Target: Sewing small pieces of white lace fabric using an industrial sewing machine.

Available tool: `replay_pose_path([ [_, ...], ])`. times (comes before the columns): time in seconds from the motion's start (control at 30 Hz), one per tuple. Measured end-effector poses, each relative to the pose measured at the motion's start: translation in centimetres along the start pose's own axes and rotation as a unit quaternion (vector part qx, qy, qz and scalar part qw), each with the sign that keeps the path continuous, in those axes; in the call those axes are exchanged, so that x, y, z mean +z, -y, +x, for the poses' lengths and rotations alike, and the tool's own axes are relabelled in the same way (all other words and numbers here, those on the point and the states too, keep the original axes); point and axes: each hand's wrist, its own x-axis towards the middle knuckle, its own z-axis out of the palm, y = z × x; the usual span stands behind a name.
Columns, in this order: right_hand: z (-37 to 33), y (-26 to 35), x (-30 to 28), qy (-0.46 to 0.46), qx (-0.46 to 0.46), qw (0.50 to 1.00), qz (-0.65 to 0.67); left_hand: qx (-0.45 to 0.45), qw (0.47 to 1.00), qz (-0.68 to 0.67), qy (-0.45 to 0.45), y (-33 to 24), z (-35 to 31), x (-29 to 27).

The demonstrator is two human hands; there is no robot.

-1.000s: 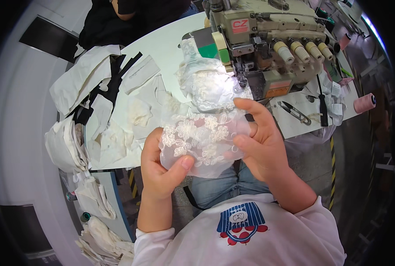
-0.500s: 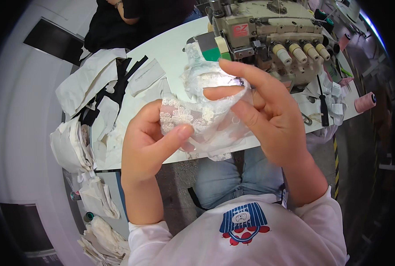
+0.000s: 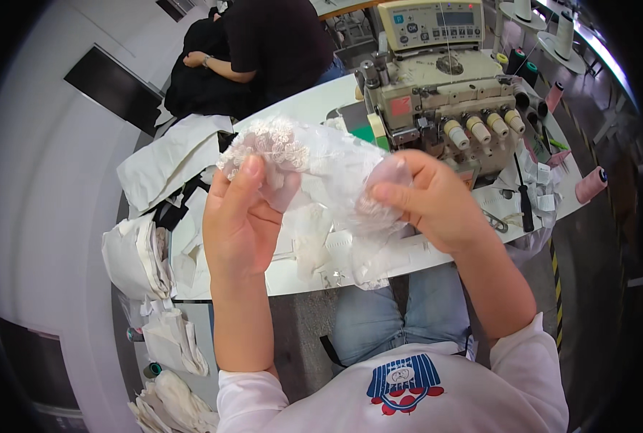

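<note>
A white lace piece (image 3: pixel 329 155) of sheer fabric with raised floral trim is stretched between my two hands above the table. My left hand (image 3: pixel 242 216) pinches its lace-trimmed left end, thumb on top. On the other side, my right hand (image 3: pixel 426 198) grips a bunched part of the sheer fabric between thumb and fingers. More thin white fabric hangs below, down to the table's near edge. Beyond my right hand stands a beige overlock sewing machine (image 3: pixel 451 101) with several cream tension dials.
White fabric stacks (image 3: pixel 137 249) and black strips lie at the left. A black screwdriver (image 3: pixel 525 198), metal scissors (image 3: pixel 495 222) and a pink thread cone (image 3: pixel 591 185) are at the right. Another person (image 3: pixel 278 50) in dark clothes sits beyond the table, handling black cloth.
My hands have moved apart and the fabric is spread out between them, its lace end raised. My right hand has closed on the cloth. The view has tilted up, showing more of the machine.
</note>
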Motion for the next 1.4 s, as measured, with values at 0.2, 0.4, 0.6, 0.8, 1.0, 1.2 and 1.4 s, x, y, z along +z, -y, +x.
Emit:
replay_pose_path([
  [0.2,1.5,5.2,1.3,0.0,-0.111,0.993,-0.026,0.03,0.999,0.039,-0.019,-1.3,-0.2,-0.1],
  [0.4,2.3,7.6,2.6,0.006,-0.177,0.977,-0.116,0.037,0.998,0.037,0.032,-2.3,-0.8,-0.2],
  [0.6,1.9,8.4,3.2,0.028,-0.175,0.975,-0.134,0.049,0.997,0.034,0.057,-2.7,-1.4,-0.8],
  [0.8,1.7,8.5,3.4,0.016,-0.171,0.978,-0.117,0.092,0.99,0.1,0.043,-2.9,-2.4,0.0],
  [1.0,1.4,9.1,3.5,0.04,-0.16,0.976,-0.139,0.098,0.987,0.122,0.024,-3.2,-2.6,0.0],
  [1.2,1.0,10.0,2.9,0.107,-0.112,0.976,-0.156,0.114,0.98,0.158,0.024,-3.3,-3.4,0.2],
  [1.4,0.8,10.5,2.8,0.125,-0.074,0.979,-0.14,0.08,0.983,0.163,0.039,-2.7,-3.2,-0.9],
])
